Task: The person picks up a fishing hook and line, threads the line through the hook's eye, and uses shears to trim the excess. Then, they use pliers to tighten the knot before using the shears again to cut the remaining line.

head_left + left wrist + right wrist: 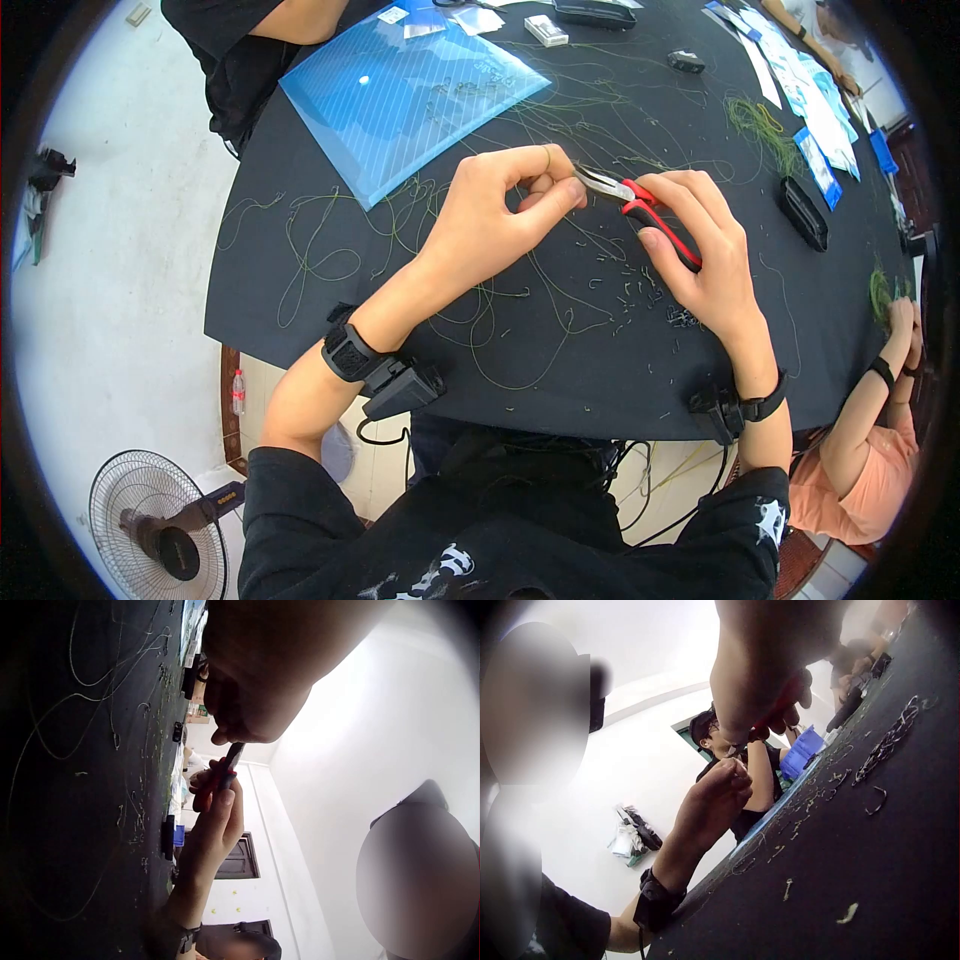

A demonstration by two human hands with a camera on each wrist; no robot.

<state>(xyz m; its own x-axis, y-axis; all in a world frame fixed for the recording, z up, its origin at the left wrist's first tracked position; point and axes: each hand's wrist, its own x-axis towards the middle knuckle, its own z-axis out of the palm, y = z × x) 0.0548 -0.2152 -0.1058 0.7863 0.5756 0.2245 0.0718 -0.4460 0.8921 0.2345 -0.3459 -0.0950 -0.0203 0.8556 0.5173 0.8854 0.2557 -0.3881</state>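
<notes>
The right hand grips red and black pliers, whose metal jaws reach the fingertips of the left hand. With thumb and forefinger the left hand pinches something too small to make out, right at the plier tips. A thin green line loops round one of its fingers. In the left wrist view the pliers sit between both hands; in the right wrist view the left hand meets the metal tips. Below the hands, small hooks and thin green lines lie on the black table.
A blue folder lies at the back left, a person's arm beside it. Black trays, a green line bundle and blue-white packets are at the right. Another person sits at the right edge; a fan stands lower left.
</notes>
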